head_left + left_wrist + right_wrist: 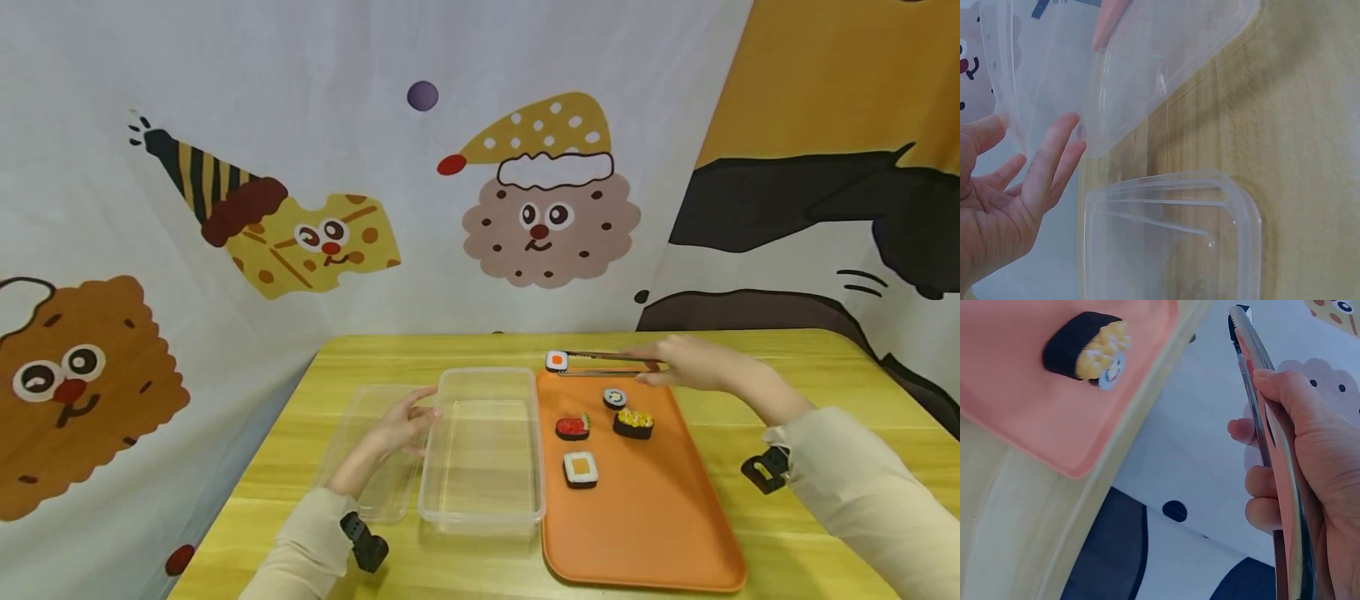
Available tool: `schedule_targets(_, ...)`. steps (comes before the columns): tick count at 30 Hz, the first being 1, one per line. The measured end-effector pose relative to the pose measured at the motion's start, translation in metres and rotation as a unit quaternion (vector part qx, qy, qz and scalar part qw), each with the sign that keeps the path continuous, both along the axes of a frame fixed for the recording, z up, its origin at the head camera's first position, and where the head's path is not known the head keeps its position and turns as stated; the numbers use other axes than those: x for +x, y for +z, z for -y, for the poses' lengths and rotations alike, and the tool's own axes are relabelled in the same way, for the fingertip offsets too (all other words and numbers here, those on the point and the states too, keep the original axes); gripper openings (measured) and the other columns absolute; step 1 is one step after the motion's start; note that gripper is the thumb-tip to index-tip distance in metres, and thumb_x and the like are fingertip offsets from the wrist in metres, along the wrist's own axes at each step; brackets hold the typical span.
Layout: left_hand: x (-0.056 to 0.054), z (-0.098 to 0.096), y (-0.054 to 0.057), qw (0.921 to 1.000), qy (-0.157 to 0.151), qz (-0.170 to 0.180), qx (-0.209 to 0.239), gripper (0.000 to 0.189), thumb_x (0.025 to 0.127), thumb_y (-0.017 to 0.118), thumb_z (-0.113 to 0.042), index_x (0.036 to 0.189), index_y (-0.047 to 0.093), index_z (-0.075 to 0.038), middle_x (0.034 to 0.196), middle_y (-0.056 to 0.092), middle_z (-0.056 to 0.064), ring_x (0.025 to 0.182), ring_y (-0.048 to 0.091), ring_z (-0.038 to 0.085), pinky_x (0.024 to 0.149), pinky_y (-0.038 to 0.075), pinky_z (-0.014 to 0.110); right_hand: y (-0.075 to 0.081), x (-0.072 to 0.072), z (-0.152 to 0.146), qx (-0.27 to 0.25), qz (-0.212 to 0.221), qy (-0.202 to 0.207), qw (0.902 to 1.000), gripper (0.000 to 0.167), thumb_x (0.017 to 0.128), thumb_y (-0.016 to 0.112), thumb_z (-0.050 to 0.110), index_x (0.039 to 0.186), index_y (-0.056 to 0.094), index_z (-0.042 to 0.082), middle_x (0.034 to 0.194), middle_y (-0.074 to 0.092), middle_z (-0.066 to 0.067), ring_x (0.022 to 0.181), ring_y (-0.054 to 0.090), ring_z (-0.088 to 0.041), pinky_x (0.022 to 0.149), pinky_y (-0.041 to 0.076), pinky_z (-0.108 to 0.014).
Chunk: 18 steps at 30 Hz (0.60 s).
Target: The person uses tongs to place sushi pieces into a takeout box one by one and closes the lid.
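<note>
Near the counter's point(862, 417) far edge, well apart from both side edges, the right hand point(693, 364) grips tongs point(1286, 475) pinching a white, orange-centred sushi roll point(557, 361); the left hand point(405, 425) spreads beside the clear box point(480, 523).

"What is standing between your tongs point(611, 357) and the container point(487, 521)'s inside?"
"Its right rim point(538, 450) is; above it, air is leaving you a path."
"And your tray point(645, 533)?"
"Four sushi pieces point(633, 429) are crowding its far and middle parts; the near end is leaving you room. The lid point(386, 500) is lying below your left hand point(396, 429)."
</note>
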<state>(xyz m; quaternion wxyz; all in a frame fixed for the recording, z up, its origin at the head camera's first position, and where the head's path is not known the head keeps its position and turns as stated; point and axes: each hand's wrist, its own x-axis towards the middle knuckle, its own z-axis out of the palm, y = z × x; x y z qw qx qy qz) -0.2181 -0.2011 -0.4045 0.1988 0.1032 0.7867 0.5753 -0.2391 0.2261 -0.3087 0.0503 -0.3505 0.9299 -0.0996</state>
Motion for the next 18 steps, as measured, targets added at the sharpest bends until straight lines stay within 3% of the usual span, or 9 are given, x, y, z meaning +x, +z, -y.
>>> schedule_targets(10,0.0,-0.001,0.001,0.9998,0.015,-0.001,-0.016,0.063,0.094,0.051,-0.027,0.145,0.019,-0.01,0.141,0.03,0.03,0.122,0.041,0.046,0.068,0.058,0.036,0.012,-0.004,0.021,0.021,-0.016,0.014,0.9996,0.039,0.089,0.059,0.026,0.125,0.056,0.013,0.069,0.051,0.009,0.056,0.038,-0.001,0.054,0.034,-0.018)
schedule_targets(18,0.003,-0.002,0.004,0.9998,0.014,-0.003,-0.012,0.057,0.097,0.045,-0.018,0.145,0.018,-0.008,0.141,0.028,0.032,0.122,0.04,0.048,0.068,0.058,0.036,0.018,-0.006,0.046,0.035,-0.015,0.023,0.999,0.041,0.088,0.059,0.023,0.126,0.055,0.011,0.069,0.049,0.007,0.054,0.036,-0.003,0.052,0.033,-0.019)
